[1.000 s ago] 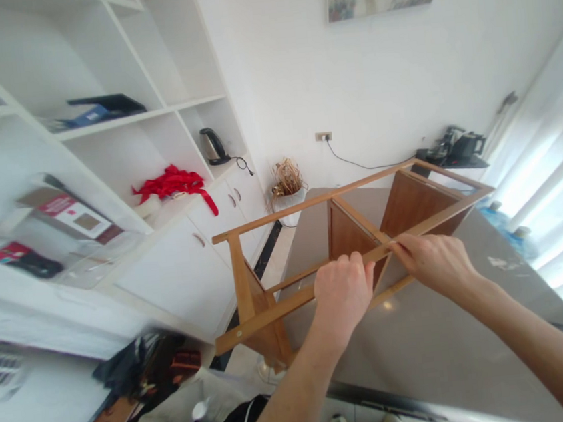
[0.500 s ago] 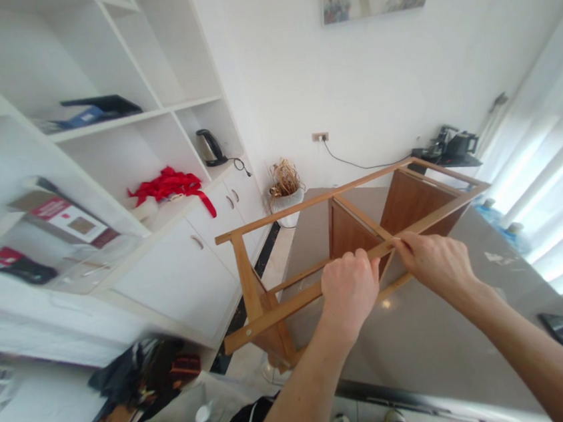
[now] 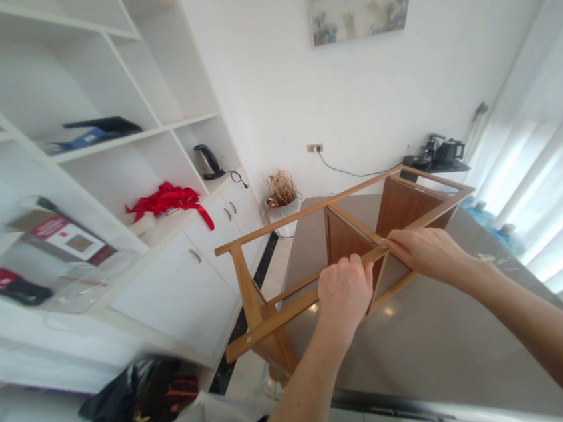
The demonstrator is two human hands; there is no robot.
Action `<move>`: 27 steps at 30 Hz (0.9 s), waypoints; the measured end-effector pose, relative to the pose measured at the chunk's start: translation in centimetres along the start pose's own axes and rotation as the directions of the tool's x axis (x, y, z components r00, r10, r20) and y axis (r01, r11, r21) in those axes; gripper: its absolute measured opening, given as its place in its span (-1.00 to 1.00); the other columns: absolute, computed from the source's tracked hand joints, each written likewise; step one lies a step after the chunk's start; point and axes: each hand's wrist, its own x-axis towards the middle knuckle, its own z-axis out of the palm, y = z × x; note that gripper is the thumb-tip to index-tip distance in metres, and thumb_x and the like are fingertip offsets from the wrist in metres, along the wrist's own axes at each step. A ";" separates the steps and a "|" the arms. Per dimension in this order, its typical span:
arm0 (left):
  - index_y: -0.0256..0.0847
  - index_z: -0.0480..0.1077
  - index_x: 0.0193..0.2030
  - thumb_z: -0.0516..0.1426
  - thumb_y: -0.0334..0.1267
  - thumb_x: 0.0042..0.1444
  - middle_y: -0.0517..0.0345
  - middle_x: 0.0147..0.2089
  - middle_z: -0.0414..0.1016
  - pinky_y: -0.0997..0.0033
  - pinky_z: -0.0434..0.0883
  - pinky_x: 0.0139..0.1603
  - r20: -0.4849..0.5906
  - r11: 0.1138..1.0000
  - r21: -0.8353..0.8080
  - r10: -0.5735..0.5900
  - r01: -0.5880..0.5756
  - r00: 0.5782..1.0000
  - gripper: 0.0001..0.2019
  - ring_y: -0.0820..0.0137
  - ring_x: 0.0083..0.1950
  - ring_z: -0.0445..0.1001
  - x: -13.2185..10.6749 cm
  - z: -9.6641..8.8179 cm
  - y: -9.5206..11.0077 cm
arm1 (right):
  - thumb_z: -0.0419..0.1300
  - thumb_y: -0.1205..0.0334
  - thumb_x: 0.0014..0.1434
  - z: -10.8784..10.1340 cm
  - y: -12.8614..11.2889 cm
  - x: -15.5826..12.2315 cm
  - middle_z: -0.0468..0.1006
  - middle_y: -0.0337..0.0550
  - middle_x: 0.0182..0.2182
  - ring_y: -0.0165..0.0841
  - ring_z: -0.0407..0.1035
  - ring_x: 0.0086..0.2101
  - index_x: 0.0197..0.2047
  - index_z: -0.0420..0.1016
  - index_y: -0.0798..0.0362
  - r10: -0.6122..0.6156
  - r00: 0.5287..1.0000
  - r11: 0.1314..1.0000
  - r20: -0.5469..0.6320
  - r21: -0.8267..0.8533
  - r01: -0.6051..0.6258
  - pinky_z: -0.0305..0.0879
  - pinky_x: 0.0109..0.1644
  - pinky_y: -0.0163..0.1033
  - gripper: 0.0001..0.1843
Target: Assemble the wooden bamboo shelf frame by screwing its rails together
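Observation:
A long wooden furniture frame (image 3: 277,319) with brown panels (image 3: 347,234) lies across the grey table (image 3: 440,335), its left end jutting past the table's side. My left hand (image 3: 345,291) is wrapped over the frame's near rail, around its middle. A little farther right, my right hand (image 3: 429,250) grips the same rail with closed fingers, beside the joint where a crossbar meets it. The undersides of both hands' grips are hidden.
To the left stand white shelves (image 3: 166,126) holding a kettle (image 3: 208,161), red ribbon (image 3: 164,200) and boxes. A pot of dried stalks (image 3: 283,201) is by the wall. Water bottles (image 3: 483,213) and coffee equipment (image 3: 441,152) are beyond the table. Dark bags (image 3: 134,394) lie lower left.
My view has tilted up and turned slightly right, so the room sits lower and farther left. Both hands keep their hold on the rail. The dark device at the right has left view.

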 end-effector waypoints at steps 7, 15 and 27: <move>-0.22 0.37 -0.17 -0.15 -0.09 0.33 -0.01 -0.30 0.50 0.29 0.39 -0.30 0.042 1.000 0.022 -0.021 0.020 0.999 -0.65 0.21 -0.26 0.54 -0.1 -0.4 0.2 | -0.16 0.02 0.32 0.3 1.0 0.0 0.58 -0.15 -0.46 -0.29 0.47 -0.40 -0.40 0.43 -0.01 0.009 0.997 0.993 -0.079 0.116 0.001 0.12 -0.41 -0.30 -0.56; -0.22 0.37 -0.21 -0.11 -0.10 0.32 0.01 -0.31 0.52 0.28 0.41 -0.27 0.073 0.997 0.010 -0.083 0.083 0.994 -0.68 0.20 -0.26 0.54 1.3 -0.2 2.7 | -0.12 0.03 0.32 3.5 2.4 0.1 0.64 -0.17 -0.27 -0.29 0.50 -0.28 0.00 0.48 -0.10 0.008 0.974 0.942 -0.224 0.329 0.068 0.25 -0.31 -0.30 -0.59; -0.33 0.27 0.12 -0.01 -0.18 0.25 -0.10 -0.10 0.50 0.17 0.40 -0.07 0.202 0.995 0.078 -0.085 0.070 0.976 -0.63 0.15 -0.08 0.49 -2.7 -3.3 3.7 | -0.26 0.02 0.35 2.0 5.7 4.0 0.57 -0.07 -0.10 -0.20 0.47 -0.17 -0.02 0.44 -0.07 0.230 0.961 0.954 -0.151 0.228 -0.193 0.25 -0.28 -0.23 -0.52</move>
